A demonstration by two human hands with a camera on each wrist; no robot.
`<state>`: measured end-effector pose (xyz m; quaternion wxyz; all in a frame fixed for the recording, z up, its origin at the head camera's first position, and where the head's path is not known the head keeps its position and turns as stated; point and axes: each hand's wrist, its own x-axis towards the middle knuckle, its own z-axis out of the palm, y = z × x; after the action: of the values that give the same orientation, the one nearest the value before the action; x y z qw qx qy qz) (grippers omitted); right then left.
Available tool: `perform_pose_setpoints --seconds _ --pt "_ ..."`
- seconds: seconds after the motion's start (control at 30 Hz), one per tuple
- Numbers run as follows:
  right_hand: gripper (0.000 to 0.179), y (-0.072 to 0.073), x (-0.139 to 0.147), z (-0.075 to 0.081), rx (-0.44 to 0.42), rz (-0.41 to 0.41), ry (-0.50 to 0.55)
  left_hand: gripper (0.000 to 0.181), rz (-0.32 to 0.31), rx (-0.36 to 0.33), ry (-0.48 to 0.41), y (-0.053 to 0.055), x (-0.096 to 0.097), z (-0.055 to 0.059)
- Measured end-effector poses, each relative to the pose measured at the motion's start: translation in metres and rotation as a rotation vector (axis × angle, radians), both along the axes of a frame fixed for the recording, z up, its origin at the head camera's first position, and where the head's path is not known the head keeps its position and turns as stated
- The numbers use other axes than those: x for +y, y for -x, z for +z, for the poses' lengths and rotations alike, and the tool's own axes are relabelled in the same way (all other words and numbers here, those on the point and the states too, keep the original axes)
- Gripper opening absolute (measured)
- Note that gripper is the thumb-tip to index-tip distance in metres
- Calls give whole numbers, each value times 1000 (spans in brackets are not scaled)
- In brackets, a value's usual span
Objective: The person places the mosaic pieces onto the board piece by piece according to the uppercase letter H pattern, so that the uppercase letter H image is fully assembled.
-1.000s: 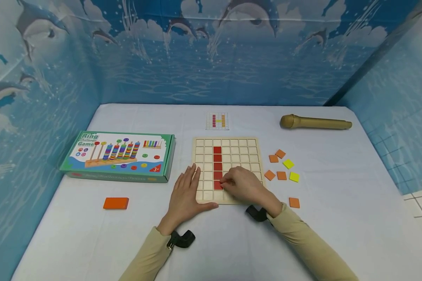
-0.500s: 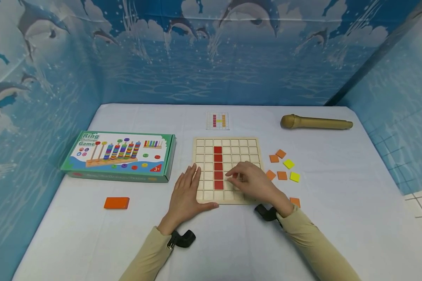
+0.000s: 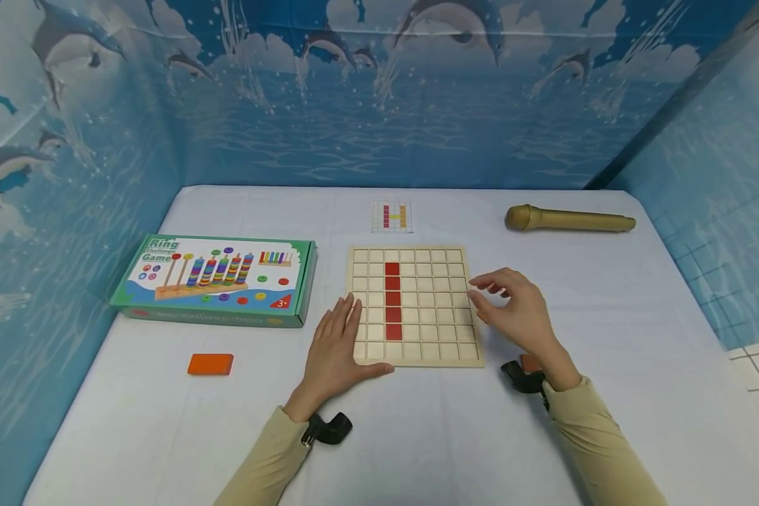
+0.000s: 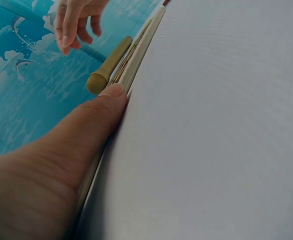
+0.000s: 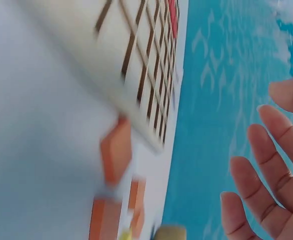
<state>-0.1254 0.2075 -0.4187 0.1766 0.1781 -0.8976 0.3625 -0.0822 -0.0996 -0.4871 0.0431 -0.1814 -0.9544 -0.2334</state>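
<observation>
Far left: the green-edged Ring Game box (image 3: 211,281) lies flat, the orange block (image 3: 211,364) in front of it; both unchanged from the earlier frames. Left hand (image 3: 334,346): fingers extended, grasping nothing, fingertips along the left edge of the wooden grid board (image 3: 439,355), thumb touching its near edge. Pose matches both earlier frames. The five red tiles (image 3: 393,297) stand in one column of the board, the third from the left, second row from the top through the sixth; arrangement same as half a second ago. Pattern card (image 3: 392,216): flat, beyond the board, not moved. Right hand (image 3: 517,309): released, fingers loosely bent, thumb apart. It has shifted from beside the lowest red tile to the board's right edge, and now covers most of the loose tiles in the head view. The right wrist view shows several orange tiles (image 5: 116,152) and a blurred yellow tile (image 5: 126,234) beside the board. Far right: microphone (image 3: 569,219), lying flat, unmoved.
</observation>
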Motion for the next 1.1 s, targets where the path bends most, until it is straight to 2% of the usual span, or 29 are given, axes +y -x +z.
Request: perform_pose_setpoints --seconds 0.13,0.23,0.4,0.5,0.8,0.93,1.1 --pt "19 -2 21 0 -44 -93 -22 115 -2 5 -2 1 0 0" --pt "28 -4 36 -4 -110 -144 -66 115 -3 6 -3 1 0 -1" --pt "45 -10 56 -7 -290 -208 -169 115 -2 10 -2 1 0 -1" --pt "48 -16 61 -2 -377 -208 -203 115 -2 11 1 1 0 -1" --pt "48 -22 70 -7 -521 -217 -322 116 -4 13 -5 1 0 -2" --pt "50 -23 72 -9 -556 -201 -337 116 -3 9 -1 1 0 -3" --pt "40 -26 73 -8 -583 -197 -322 116 -2 5 6 1 0 -3"
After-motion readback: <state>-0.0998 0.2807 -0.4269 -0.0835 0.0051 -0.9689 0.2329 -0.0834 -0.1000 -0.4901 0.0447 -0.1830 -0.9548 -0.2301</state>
